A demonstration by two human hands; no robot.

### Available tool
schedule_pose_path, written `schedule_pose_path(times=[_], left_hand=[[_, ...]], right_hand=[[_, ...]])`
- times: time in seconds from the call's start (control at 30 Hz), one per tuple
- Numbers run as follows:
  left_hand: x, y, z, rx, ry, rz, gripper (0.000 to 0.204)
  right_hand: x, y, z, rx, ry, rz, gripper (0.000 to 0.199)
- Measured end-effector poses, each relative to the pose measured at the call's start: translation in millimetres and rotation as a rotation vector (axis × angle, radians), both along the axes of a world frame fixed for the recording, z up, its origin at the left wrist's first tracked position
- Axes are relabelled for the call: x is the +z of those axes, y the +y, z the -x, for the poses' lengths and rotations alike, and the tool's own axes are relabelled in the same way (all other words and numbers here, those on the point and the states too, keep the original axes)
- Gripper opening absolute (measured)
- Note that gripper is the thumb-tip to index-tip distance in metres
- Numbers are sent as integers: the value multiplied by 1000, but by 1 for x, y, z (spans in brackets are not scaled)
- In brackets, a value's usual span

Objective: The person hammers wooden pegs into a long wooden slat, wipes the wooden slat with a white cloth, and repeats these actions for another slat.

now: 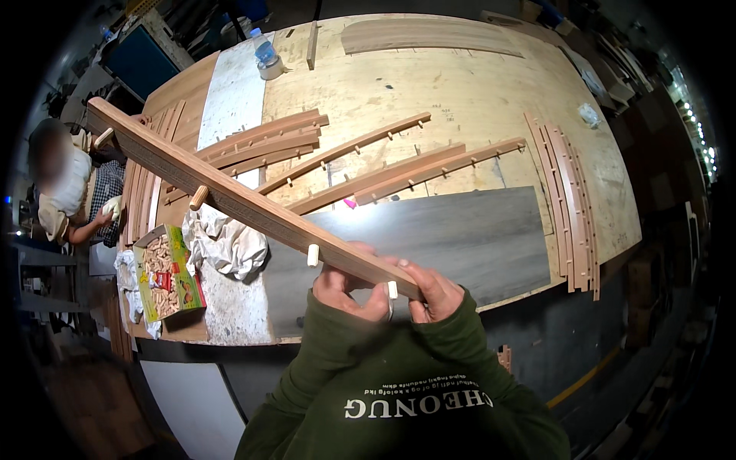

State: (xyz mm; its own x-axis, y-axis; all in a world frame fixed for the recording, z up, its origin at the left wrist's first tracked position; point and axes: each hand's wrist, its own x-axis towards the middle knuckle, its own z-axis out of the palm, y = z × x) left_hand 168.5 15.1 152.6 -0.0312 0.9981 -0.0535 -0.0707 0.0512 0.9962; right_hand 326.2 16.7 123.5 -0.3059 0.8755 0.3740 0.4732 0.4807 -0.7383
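I hold a long curved brown wooden strip (230, 195) raised above the workbench, its far end pointing up to the left. Several pale wooden dowels stick out of its edge. My left hand (346, 290) grips the near end from below, its fingers at a dowel (392, 290) close to that end. My right hand (435, 290) clasps the same end beside it. Both sleeves are dark green.
On the plywood workbench (475, 84) lie more dowelled strips (399, 170), a grey board (452, 238), thin curved strips (571, 207) at right, a white rag (226, 241), an open box of dowels (165, 272) and a plastic bottle (266, 55). Another person (65, 184) works at far left.
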Motion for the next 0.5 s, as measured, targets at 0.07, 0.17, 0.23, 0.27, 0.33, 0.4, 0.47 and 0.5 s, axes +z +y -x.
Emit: schedule_pose_path(times=[0.07, 0.17, 0.23, 0.27, 0.33, 0.4, 0.47, 0.5], left_hand=[[0, -1, 1, 9, 16, -13, 43], [6, -3, 2, 0, 9, -15, 44], [12, -3, 4, -24, 5, -1, 44], [13, -3, 3, -21, 8, 4, 44], [15, -3, 3, -20, 12, 10, 45], [11, -2, 4, -25, 1, 12, 45], [9, -3, 6, -27, 3, 3, 46], [8, -3, 7, -29, 11, -8, 46]], right_hand=[[1, -2, 5, -1, 36, 6, 54], [2, -3, 8, -2, 85, 25, 52], [3, -4, 8, 0, 99, 37, 51], [3, -4, 7, 3, 95, 42, 50], [4, -4, 7, 3, 87, 32, 50], [3, -4, 7, 3, 81, 6, 50], [1, -5, 8, 8, 68, 19, 50], [0, -5, 8, 10, 60, 25, 50]])
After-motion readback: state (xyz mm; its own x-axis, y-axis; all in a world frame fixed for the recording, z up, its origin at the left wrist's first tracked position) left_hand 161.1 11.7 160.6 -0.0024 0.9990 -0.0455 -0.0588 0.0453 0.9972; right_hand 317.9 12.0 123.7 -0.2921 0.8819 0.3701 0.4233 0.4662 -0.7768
